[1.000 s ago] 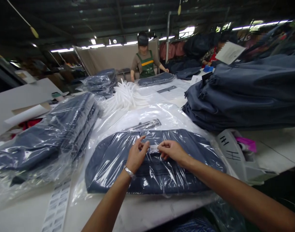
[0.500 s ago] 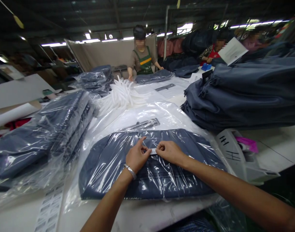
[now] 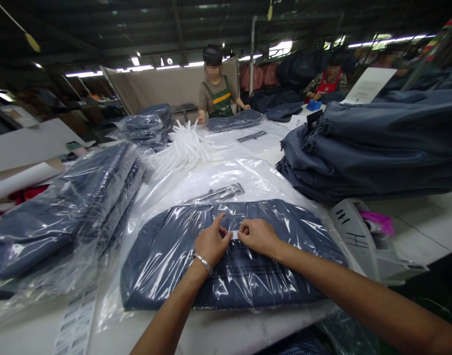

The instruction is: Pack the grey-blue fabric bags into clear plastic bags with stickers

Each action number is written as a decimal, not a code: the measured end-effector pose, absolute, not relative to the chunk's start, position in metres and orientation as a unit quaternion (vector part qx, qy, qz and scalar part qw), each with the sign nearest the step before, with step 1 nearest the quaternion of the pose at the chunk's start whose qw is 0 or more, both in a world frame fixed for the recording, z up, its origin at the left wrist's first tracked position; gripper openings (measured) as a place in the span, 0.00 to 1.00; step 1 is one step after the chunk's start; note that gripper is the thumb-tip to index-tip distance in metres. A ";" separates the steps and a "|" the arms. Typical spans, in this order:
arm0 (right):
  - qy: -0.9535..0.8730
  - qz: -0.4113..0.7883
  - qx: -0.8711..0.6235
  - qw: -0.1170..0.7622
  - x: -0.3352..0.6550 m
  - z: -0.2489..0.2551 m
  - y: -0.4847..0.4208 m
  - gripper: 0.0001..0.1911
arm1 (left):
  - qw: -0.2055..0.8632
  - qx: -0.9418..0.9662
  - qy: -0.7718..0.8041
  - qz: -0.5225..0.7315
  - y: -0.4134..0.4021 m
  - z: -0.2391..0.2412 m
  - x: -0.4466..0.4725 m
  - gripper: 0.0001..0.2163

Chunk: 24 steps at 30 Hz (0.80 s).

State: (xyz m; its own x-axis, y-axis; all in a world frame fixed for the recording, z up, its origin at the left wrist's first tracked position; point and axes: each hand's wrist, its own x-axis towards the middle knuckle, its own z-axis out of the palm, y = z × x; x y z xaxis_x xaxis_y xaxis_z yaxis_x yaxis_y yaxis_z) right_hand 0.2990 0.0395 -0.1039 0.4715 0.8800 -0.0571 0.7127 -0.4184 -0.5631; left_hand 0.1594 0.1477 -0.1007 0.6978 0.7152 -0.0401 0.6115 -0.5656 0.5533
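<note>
Our right hand (image 3: 260, 236) has crept in toward our left hand (image 3: 211, 242) since a second ago. Right finger and thumb look clamped on one end of the white label (image 3: 235, 235); left thumb meets the other (can't tell if that side's gripping). Our navy bag (image 3: 162, 246) is already in clear plastic (image 3: 262, 172), label on top; sticking it down looks unfinished.
</note>
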 end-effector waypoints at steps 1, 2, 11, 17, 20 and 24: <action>-0.484 0.172 -0.824 0.239 0.299 -0.105 0.040 0.09 | 0.272 0.880 0.377 0.094 0.148 -0.101 0.160 0.28; -0.486 0.170 -0.823 0.239 0.299 -0.105 0.041 0.09 | 0.270 0.881 0.377 0.094 0.148 -0.102 0.161 0.29; -0.489 0.166 -0.828 0.221 0.299 -0.106 0.042 0.09 | 0.242 0.887 0.383 0.088 0.148 -0.107 0.164 0.28; -0.491 0.163 -0.837 0.180 0.296 -0.106 0.045 0.09 | 0.206 0.902 0.373 0.075 0.146 -0.112 0.165 0.29; -0.508 0.158 -0.833 0.153 0.294 -0.107 0.046 0.10 | 0.180 0.910 0.366 0.075 0.143 -0.110 0.166 0.29; -0.522 0.129 -0.833 0.131 0.290 -0.106 0.046 0.11 | 0.147 0.921 0.352 0.075 0.142 -0.106 0.165 0.27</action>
State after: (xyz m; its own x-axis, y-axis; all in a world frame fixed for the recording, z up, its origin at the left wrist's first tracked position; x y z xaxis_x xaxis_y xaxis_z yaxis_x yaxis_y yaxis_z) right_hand 0.2905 0.0459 -0.1060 0.4226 0.9030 -0.0779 0.8353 -0.4214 -0.3532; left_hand 0.1649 0.1418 -0.1064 0.7411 0.6705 0.0343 0.6267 -0.7092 0.3230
